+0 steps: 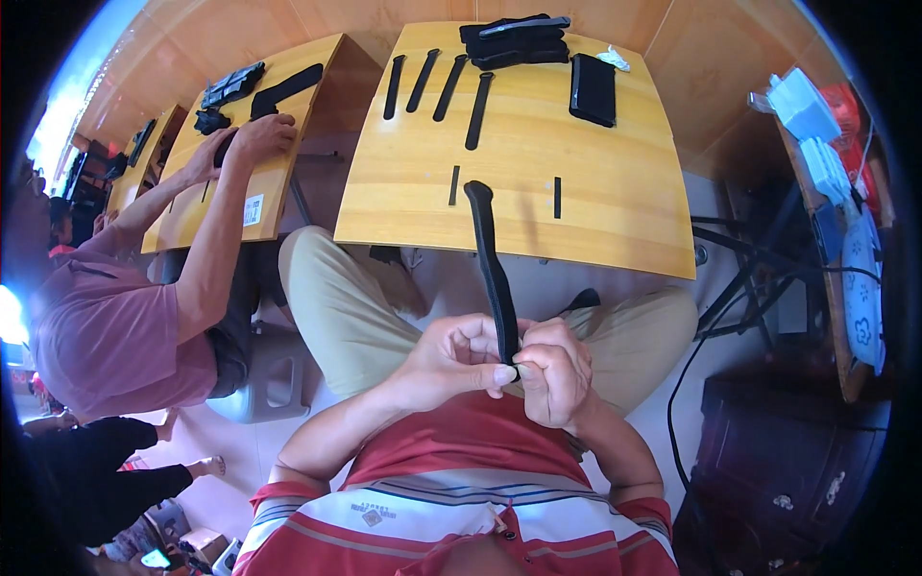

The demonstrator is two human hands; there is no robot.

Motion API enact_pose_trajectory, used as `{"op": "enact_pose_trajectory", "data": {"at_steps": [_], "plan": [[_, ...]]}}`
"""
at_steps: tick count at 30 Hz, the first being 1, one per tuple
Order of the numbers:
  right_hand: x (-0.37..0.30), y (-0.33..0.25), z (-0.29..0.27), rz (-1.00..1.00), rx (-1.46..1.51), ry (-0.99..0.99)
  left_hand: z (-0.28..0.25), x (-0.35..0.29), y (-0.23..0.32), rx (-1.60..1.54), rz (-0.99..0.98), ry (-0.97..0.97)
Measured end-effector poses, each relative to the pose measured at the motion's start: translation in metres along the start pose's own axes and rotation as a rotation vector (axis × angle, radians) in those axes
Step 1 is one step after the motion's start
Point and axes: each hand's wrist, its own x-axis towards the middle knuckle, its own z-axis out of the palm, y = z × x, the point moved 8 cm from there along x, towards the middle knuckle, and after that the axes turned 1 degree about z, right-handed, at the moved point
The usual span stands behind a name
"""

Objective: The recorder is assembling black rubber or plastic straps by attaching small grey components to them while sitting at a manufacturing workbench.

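Observation:
A long black fabric strap [492, 269] stands up from between my two hands, its rounded far end reaching over the front edge of the table. My left hand [449, 363] pinches the strap's near end between thumb and fingers. Against it, my right hand [555, 372] is closed on the same end, its thumb at the tip. Both hands are above my lap, apart from the table. On the wooden table [403, 206] lie several finished-looking black straps with small end loops, such as this strap [478, 110], and two short dark strips, one a black strip [557, 198].
A pile of black straps [519, 40], a black rectangular stack [593, 90] and a crumpled white scrap [615, 60] lie at the table's back. At left, a co-worker's hands [240, 144] handle black material on another table. A shelf [845, 374] with white items and a cable stands at right.

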Motion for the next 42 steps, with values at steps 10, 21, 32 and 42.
{"op": "enact_pose_trajectory", "data": {"at_steps": [10,21,32,42], "plan": [[0.0,0.017,0.002,0.205,0.143,0.089,0.001,-0.016,0.017,0.084,-0.101,-0.078],[0.013,0.015,0.022,0.027,-0.001,-0.062,-0.013,-0.01,0.005,0.115,-0.074,-0.046],[0.007,0.015,0.029,-0.065,-0.102,-0.116,-0.035,-0.009,-0.006,0.323,-0.036,0.073],[0.013,0.02,0.023,0.09,0.081,-0.06,-0.019,-0.013,-0.005,0.464,-0.045,0.169]]}}
